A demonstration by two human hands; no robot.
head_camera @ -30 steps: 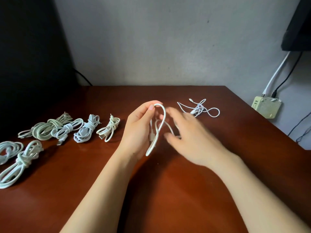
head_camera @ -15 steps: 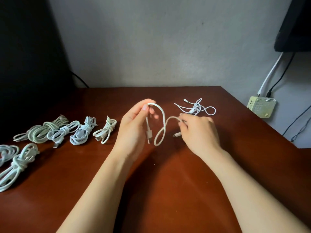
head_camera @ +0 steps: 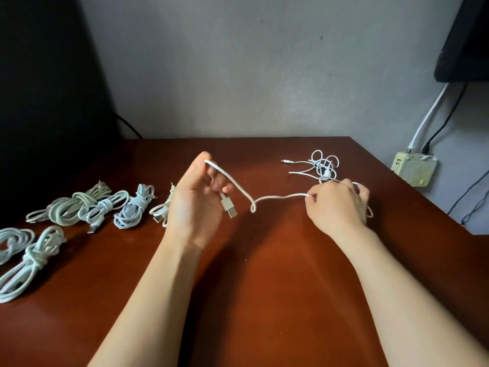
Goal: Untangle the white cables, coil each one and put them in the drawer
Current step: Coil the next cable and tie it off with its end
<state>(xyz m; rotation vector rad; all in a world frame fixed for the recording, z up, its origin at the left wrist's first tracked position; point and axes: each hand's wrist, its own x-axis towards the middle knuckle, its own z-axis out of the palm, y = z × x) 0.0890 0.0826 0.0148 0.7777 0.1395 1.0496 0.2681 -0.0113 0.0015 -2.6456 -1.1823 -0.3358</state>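
Observation:
A white cable (head_camera: 275, 197) stretches above the brown table (head_camera: 264, 274) between my two hands, with a small kink near its middle. My left hand (head_camera: 197, 205) grips it near the USB plug (head_camera: 229, 209), which hangs down below the fingers. My right hand (head_camera: 337, 205) pinches the same cable further along, and the rest loops behind that hand. A loose, tangled white cable (head_camera: 321, 168) lies on the table just beyond my right hand. Several coiled and tied white cables (head_camera: 105, 207) lie in a row at the left. No drawer is in view.
A pale power adapter (head_camera: 414, 169) with white and black wires sits off the table's right edge by the wall. A dark object (head_camera: 465, 38) hangs at the upper right. A dark panel stands at the left behind the table.
My right hand has slid rightward along the cable, drawing it out from a hanging loop into a nearly straight span. My left hand stays in place, the plug now dangling below it.

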